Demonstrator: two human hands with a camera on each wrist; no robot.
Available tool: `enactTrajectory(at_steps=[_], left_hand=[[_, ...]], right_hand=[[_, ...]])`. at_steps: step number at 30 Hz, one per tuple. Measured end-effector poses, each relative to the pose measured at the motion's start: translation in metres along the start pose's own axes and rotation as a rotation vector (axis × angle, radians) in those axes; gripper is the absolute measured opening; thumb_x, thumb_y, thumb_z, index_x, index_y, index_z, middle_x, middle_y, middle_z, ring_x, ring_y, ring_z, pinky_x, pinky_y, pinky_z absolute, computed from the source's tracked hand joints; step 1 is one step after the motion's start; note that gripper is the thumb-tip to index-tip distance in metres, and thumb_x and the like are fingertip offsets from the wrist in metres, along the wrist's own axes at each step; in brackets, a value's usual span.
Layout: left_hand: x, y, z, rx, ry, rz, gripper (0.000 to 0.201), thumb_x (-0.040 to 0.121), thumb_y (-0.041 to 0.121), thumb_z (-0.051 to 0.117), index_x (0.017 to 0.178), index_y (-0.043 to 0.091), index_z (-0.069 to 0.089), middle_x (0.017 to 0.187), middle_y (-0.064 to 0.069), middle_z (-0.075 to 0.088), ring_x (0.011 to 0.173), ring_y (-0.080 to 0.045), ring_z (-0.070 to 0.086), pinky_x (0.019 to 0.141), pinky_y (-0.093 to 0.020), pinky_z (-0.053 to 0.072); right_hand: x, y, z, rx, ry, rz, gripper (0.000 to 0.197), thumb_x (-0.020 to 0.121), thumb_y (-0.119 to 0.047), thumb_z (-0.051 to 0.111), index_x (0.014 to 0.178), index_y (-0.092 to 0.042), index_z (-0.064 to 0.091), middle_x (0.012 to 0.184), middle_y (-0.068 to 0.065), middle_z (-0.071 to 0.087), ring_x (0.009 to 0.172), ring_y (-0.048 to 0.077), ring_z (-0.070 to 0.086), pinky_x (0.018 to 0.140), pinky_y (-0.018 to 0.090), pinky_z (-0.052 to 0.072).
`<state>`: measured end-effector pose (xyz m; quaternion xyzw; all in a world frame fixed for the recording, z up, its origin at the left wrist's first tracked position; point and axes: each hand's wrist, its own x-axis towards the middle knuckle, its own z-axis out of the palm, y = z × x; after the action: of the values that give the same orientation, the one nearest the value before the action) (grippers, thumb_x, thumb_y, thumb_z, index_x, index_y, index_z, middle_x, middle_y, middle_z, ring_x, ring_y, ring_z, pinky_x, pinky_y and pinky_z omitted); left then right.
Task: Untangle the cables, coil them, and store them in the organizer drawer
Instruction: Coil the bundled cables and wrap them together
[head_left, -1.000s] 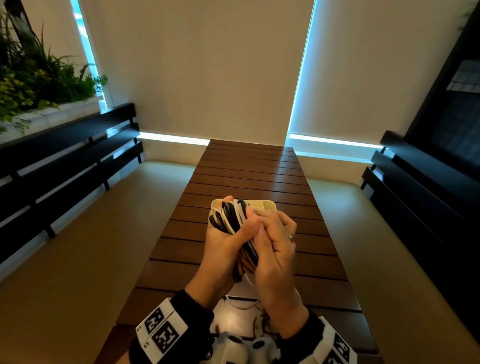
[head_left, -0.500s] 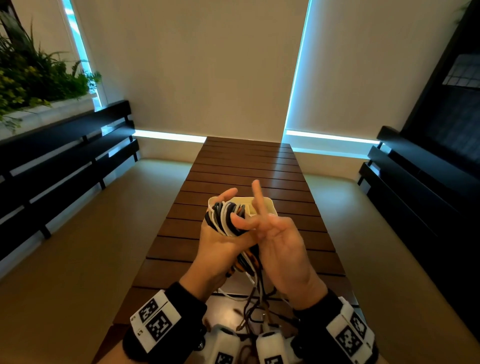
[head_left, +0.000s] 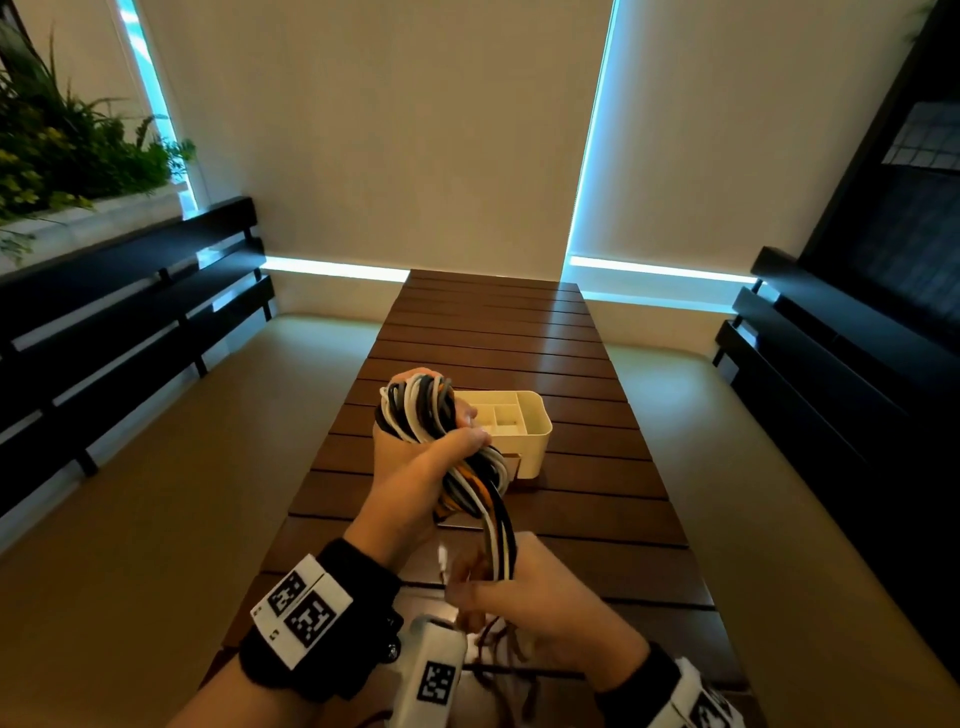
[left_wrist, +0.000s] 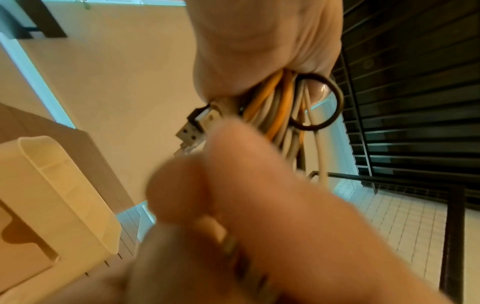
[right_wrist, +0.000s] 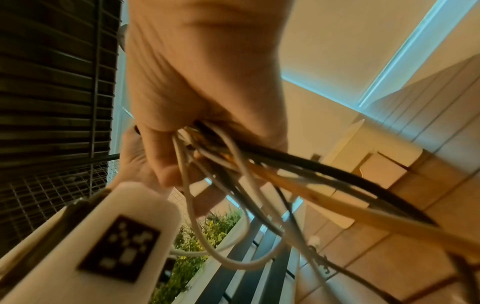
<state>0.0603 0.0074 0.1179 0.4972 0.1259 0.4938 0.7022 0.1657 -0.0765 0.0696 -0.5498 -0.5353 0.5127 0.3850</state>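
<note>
A bundle of white, black, grey and orange cables is wound round my left hand, which grips it above the wooden table. From the bundle, loose strands run down into my right hand, which grips them nearer to me. A cream organizer drawer with small compartments stands on the table just behind the bundle. The left wrist view shows orange and grey cables and a USB plug under my palm. Cable ends trail from my right fist in the right wrist view.
The slatted wooden table runs away from me toward a wall. Dark benches line the left and right sides. A planter with greenery sits at the upper left.
My right hand has left the bundle and dropped toward me, now gripping the loose strands. My left hand has lifted the wound bundle slightly, uncovering the drawer.
</note>
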Motion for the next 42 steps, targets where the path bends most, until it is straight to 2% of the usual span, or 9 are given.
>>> enactTrajectory(at_steps=[5,10,13,15,19,25,29,34,42], left_hand=[[0.0,0.003,-0.002,-0.222,-0.04,-0.155,0.018,0.069,0.001,0.059,0.064,0.019,0.057,0.069,-0.001,0.052,0.061,-0.011,0.058,0.059,-0.028,0.054],[-0.006,-0.002,-0.001,-0.445,-0.112,-0.303,0.022,0.055,0.007,0.071,0.068,0.019,0.057,0.071,0.0,0.055,0.071,-0.016,0.056,0.076,-0.037,0.046],[-0.01,-0.008,0.003,-0.522,-0.168,-0.374,0.033,0.048,0.01,0.081,0.068,0.019,0.057,0.068,0.0,0.057,0.072,-0.014,0.056,0.076,-0.032,0.046],[-0.012,-0.007,0.006,-0.535,-0.179,-0.399,0.033,0.047,0.01,0.081,0.067,0.019,0.057,0.066,0.001,0.057,0.07,-0.012,0.057,0.072,-0.031,0.048],[-0.017,-0.004,0.01,-0.519,-0.177,-0.401,0.018,0.055,0.005,0.063,0.065,0.02,0.065,0.061,0.005,0.059,0.061,-0.009,0.06,0.066,-0.028,0.051],[-0.017,-0.01,-0.003,-0.461,-0.16,-0.531,0.034,0.051,-0.004,0.064,0.08,0.014,0.063,0.063,0.002,0.057,0.059,-0.014,0.06,0.062,-0.031,0.052],[-0.023,-0.008,-0.007,-0.188,-0.3,-0.665,0.031,0.053,-0.002,0.065,0.081,0.011,0.059,0.065,0.0,0.059,0.061,-0.015,0.062,0.062,-0.03,0.05],[-0.025,-0.018,-0.007,-0.034,-0.285,-0.666,0.027,0.051,-0.004,0.065,0.075,0.009,0.064,0.069,-0.005,0.061,0.067,-0.021,0.066,0.063,-0.033,0.055],[-0.027,-0.017,-0.01,0.161,-0.22,-0.518,0.022,0.059,-0.006,0.058,0.074,0.009,0.063,0.069,-0.004,0.062,0.074,-0.021,0.063,0.067,-0.035,0.053]], right_hand=[[-0.001,0.003,0.002,-0.008,-0.064,-0.018,0.011,0.082,-0.01,0.066,0.074,-0.017,0.063,0.049,-0.01,0.055,0.043,0.006,0.048,0.05,0.021,0.043],[0.009,0.0,-0.008,-0.245,-0.173,-0.012,0.02,0.08,-0.017,0.07,0.09,0.0,0.065,0.072,0.009,0.062,0.064,0.023,0.058,0.061,0.023,0.047],[0.013,-0.006,-0.015,-0.422,-0.253,-0.041,0.017,0.086,-0.014,0.064,0.1,-0.005,0.066,0.083,0.0,0.069,0.075,0.012,0.061,0.071,0.013,0.049],[0.015,-0.007,-0.016,-0.536,-0.257,-0.075,0.024,0.09,-0.016,0.059,0.112,-0.006,0.063,0.104,0.011,0.068,0.084,0.009,0.06,0.079,0.011,0.048],[0.017,-0.008,-0.022,-0.861,-0.1,-0.106,0.034,0.093,-0.012,0.05,0.126,-0.001,0.049,0.13,0.016,0.052,0.121,0.022,0.045,0.101,0.014,0.028],[0.027,-0.005,-0.053,-1.251,0.074,-0.311,0.024,0.086,-0.02,0.058,0.11,-0.022,0.063,0.114,-0.002,0.066,0.114,0.015,0.052,0.108,0.03,0.024],[0.027,-0.014,-0.073,-1.485,0.158,-0.146,0.013,0.086,-0.03,0.054,0.094,-0.029,0.064,0.092,-0.008,0.063,0.098,0.014,0.051,0.086,0.034,0.025],[0.023,-0.024,-0.074,-1.141,-0.022,0.041,0.01,0.079,-0.019,0.063,0.08,-0.01,0.068,0.078,0.005,0.067,0.076,0.019,0.061,0.077,0.033,0.049],[0.016,-0.033,-0.088,-0.306,-0.185,0.267,0.016,0.083,-0.002,0.059,0.07,-0.012,0.059,0.049,-0.008,0.054,0.043,0.003,0.048,0.048,0.015,0.041]])
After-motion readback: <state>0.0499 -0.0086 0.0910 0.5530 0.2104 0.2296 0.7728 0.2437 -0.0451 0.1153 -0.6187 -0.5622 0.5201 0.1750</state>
